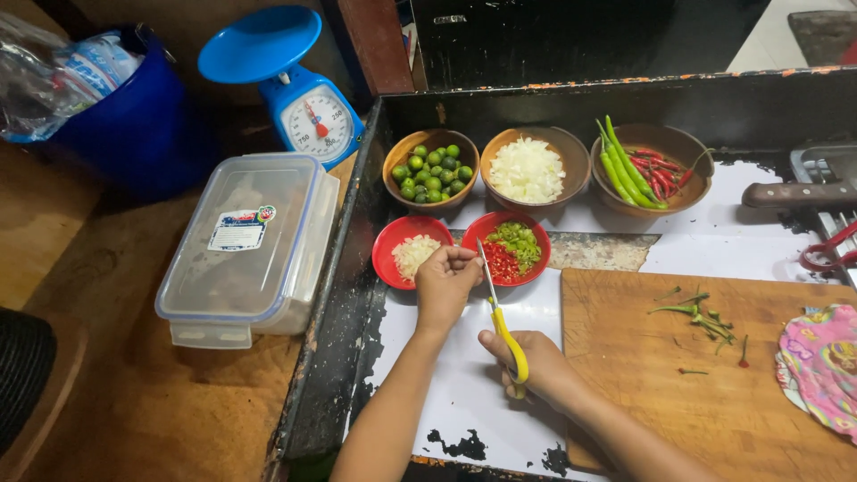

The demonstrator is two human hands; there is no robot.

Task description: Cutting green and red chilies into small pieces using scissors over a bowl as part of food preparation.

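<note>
Over the white tabletop, the right hand grips yellow-handled scissors, blades parted beside a red bowl of cut chillies; the left hand pinches something small, likely a light, slippery chilli best held by its stem

Yellow-handled scissors; two red bowls (one holding green and red chopped chilli); three brown bowls. Blue kitchen scale; pink floral cloth.

Bright, even light falls from overhead; soft short shadows sit under the left hand fingers and beneath the right hand. Beyond the fingertips the background goes dark. Edges bow slightly; focus stays sharp.
</note>
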